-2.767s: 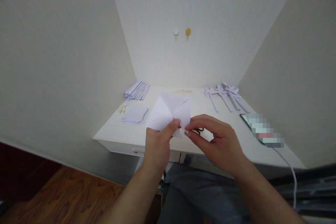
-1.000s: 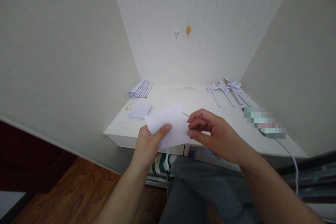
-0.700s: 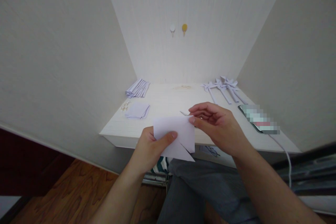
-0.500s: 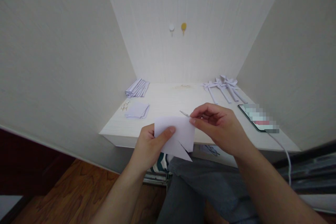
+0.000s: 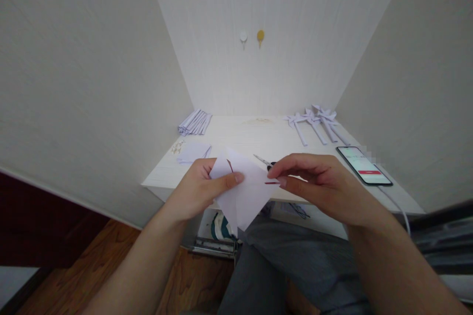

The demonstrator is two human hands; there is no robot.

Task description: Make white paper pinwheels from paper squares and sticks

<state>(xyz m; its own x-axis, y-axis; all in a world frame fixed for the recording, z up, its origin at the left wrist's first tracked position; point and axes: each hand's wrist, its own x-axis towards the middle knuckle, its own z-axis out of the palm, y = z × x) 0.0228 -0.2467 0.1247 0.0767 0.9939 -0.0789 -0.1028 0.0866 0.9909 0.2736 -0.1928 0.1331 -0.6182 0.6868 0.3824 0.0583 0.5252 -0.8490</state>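
Note:
A white square of paper [image 5: 249, 192] is held above the front edge of the desk, turned so that its corners point up, down and sideways. One slit shows near its upper left side and another at its right corner. My left hand [image 5: 201, 184] grips the paper's left side, thumb on top and fingers underneath. At the right corner, my right hand [image 5: 314, 177] pinches the paper between thumb and forefinger. Just behind those fingers is a pair of scissors [image 5: 261, 159], blades pointing left and its dark handle partly hidden; it appears to lie on the desk.
On the white desk [image 5: 236, 133] are a pile of rolled paper sticks [image 5: 195, 123], loose paper sheets [image 5: 192, 151] and small bits [image 5: 178, 146] at left. Several paper pinwheels [image 5: 312, 120] lie at back right, near a phone [image 5: 364, 165] with a cable [image 5: 397, 202].
The paper has been turned from lying squarely to corner-up, and its slits have shifted round. My right hand has come down slightly to the right corner; more of the scissors shows.

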